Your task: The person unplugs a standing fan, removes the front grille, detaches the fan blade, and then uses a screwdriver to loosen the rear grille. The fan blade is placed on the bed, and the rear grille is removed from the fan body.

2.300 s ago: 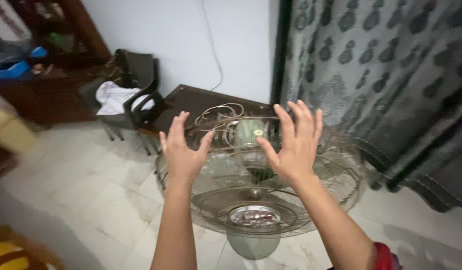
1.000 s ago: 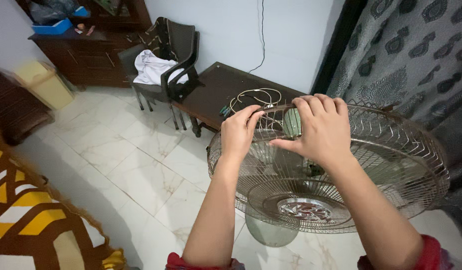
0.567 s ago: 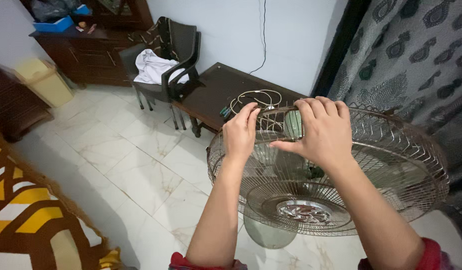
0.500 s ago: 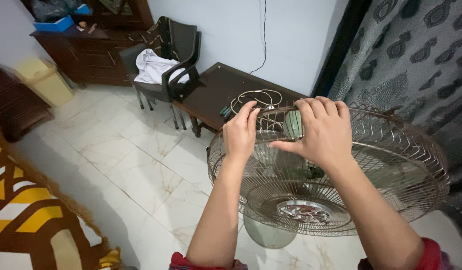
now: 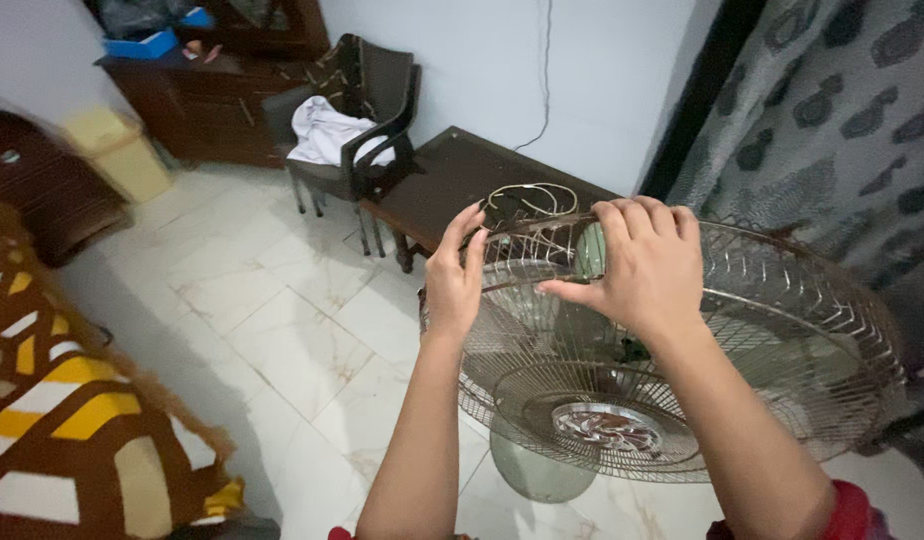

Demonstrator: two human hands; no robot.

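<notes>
The fan (image 5: 662, 390) stands on the floor (image 5: 272, 330) at the lower right of the view, its wire cage (image 5: 782, 340) tilted face up toward the camera, the round hub (image 5: 607, 428) at about 6 o'clock within it and a pale green blade (image 5: 537, 470) showing through the wires below.

Both hands work at the cage's far rim, near 11 and 12 o'clock. The left hand (image 5: 454, 275) pinches the rim wire between thumb and fingers, closed lightly on it. The right hand (image 5: 647, 265) is curled over the rim just beside it, fingers bent down over the wires and thumb underneath, gripping the cage; a pale green piece (image 5: 590, 250) shows at its fingertips, though whether it is a clip or a blade behind the cage cannot be told.

As for progress, the cage sits whole on the fan and looks closed all round. No part lies loose nearby, so the work at the rim seems to be at an early or a final stage; which one cannot be judged.

Beyond the fan at 12 o'clock stands a dark low table (image 5: 462, 185) bearing a coil of wire (image 5: 527, 197). At 11 o'clock is a dark chair (image 5: 377, 110) with a white cloth (image 5: 322, 130). A patterned curtain (image 5: 832, 120) hangs at 2 o'clock.
</notes>
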